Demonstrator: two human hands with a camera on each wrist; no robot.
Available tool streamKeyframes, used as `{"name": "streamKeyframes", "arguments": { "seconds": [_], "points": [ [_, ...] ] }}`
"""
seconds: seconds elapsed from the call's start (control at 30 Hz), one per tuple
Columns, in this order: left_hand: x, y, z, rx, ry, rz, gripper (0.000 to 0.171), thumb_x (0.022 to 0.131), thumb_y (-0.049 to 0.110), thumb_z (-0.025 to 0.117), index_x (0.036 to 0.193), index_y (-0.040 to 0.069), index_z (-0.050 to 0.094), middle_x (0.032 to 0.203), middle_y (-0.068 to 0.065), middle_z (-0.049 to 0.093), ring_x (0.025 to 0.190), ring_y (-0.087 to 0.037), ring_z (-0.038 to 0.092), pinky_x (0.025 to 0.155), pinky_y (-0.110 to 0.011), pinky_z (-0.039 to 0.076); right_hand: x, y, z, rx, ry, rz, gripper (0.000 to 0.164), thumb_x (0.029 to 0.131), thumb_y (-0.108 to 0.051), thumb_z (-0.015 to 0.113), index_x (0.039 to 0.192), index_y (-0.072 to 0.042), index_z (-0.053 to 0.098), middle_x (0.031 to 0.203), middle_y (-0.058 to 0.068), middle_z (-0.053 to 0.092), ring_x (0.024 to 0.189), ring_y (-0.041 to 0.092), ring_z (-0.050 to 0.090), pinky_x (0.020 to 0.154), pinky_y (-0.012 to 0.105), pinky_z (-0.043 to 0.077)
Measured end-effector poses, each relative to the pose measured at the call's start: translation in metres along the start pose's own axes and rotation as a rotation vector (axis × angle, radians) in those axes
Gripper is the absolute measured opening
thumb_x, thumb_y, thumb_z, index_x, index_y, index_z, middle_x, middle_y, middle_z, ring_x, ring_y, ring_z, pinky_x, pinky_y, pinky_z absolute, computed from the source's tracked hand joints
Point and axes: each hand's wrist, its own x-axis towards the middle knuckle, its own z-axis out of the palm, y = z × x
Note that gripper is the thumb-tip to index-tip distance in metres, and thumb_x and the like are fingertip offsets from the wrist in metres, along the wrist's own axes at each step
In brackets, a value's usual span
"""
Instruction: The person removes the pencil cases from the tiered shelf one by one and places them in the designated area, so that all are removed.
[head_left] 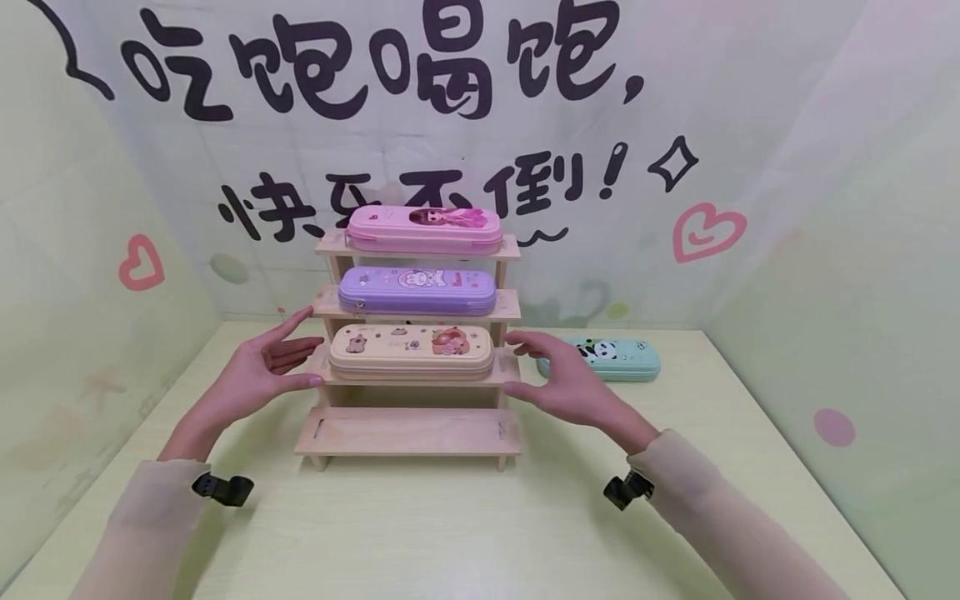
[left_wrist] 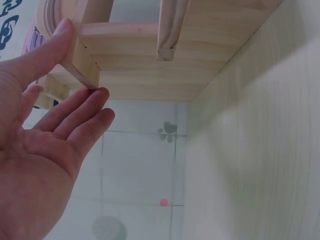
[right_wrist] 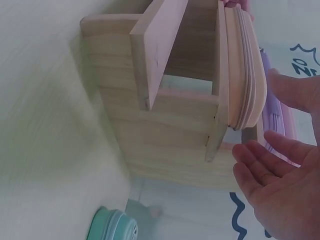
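Note:
A stepped wooden rack [head_left: 408, 432] stands on the table and bears three pencil cases. On its top step lies a pink case [head_left: 382, 237], below that a purple case [head_left: 375, 292], then a cream case [head_left: 405, 358]. The lowest step is bare. My left hand [head_left: 251, 375] is at the left end of the cream case's step, thumb and fingertips right at the board's edge. At the opposite end my right hand [head_left: 562, 379] has loosely bent fingers beside the step, with nothing in its grasp. A green pencil case with a panda [head_left: 633, 358] lies behind it.
The pale table [head_left: 450, 533] runs between fabric walls [head_left: 847, 300] at both sides and a printed back wall [head_left: 615, 250] close behind the rack. The green case sits at the back right, partly covered by the right hand.

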Motion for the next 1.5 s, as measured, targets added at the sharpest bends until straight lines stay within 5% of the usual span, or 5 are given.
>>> {"name": "streamKeyframes", "arguments": {
  "seconds": [0.43, 1.5],
  "points": [
    [-0.001, 0.001, 0.001, -0.001, 0.003, -0.001, 0.102, 0.087, 0.014, 0.089, 0.168, 0.033, 0.029, 0.146, -0.026, 0.058, 0.135, -0.044, 0.056, 0.095, -0.016, 0.053, 0.018, -0.010, 0.012, 0.041, 0.006, 0.021, 0.070, 0.091, -0.025, 0.087, 0.152, -0.008, 0.056, 0.142, 0.010, 0.064, 0.128, 0.031, 0.063, 0.109, 0.049, 0.052],
    [0.001, -0.003, 0.000, -0.004, -0.003, 0.009, 0.102, 0.087, 0.014, 0.089, 0.168, 0.034, 0.030, 0.147, -0.026, 0.058, 0.135, -0.043, 0.056, 0.099, -0.024, 0.054, 0.034, -0.014, 0.028, 0.019, 0.009, 0.005, 0.068, 0.088, -0.027, 0.090, 0.145, -0.007, 0.060, 0.143, 0.009, 0.062, 0.128, 0.029, 0.062, 0.109, 0.043, 0.052]
  ]
}}
